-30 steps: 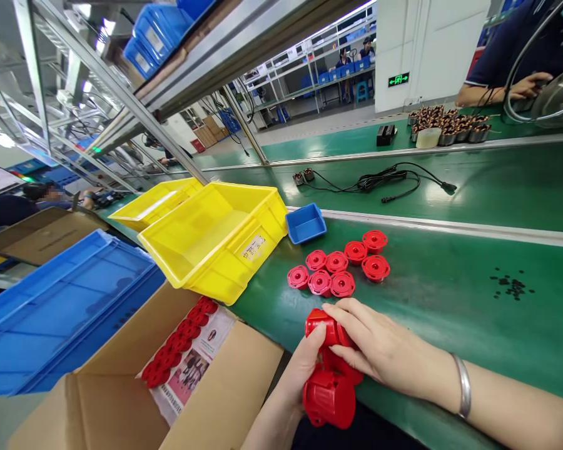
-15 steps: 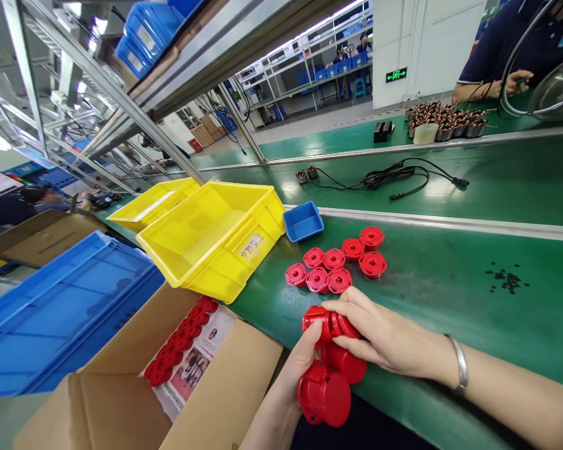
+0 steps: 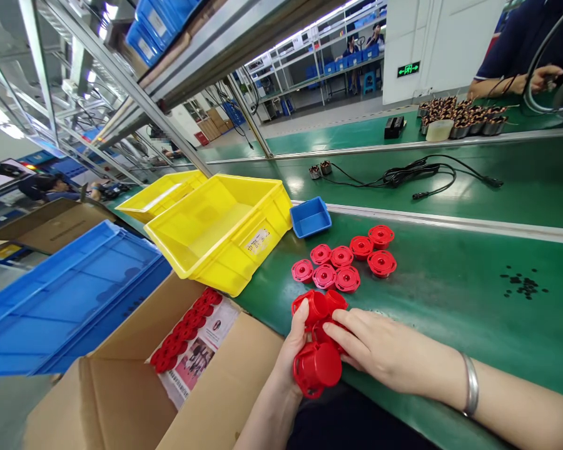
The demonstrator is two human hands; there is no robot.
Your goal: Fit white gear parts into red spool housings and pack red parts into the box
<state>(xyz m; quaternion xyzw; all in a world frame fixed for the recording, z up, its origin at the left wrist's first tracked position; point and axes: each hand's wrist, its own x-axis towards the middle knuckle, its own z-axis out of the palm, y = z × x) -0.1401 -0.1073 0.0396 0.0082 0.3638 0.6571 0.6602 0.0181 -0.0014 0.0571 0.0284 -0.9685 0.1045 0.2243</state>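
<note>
Several red round plastic parts (image 3: 327, 364) are bunched between my two hands over the front edge of the green bench. My left hand (image 3: 291, 353) is wrapped round them from the left, its thumb on the upper one. From the right, my right hand (image 3: 373, 347), with a silver bangle on its wrist, closes its fingers on the same bunch; its fingertips are partly hidden. Beyond the hands, several red flanged discs (image 3: 347, 279) lie on the bench in a loose cluster.
An open cardboard box (image 3: 220, 381) with red parts stands at the lower left. Yellow bins (image 3: 263, 240), a small blue tray (image 3: 311, 217) and a large blue crate (image 3: 65, 294) lie beyond. Black cables (image 3: 403, 175) and small black discs (image 3: 525, 286) are further right. Another person's hand (image 3: 544, 78) is top right.
The red parts in my hands have turned and shifted slightly up. My right fingers have moved down over the middle of the bunch. The whole view has shifted a little.
</note>
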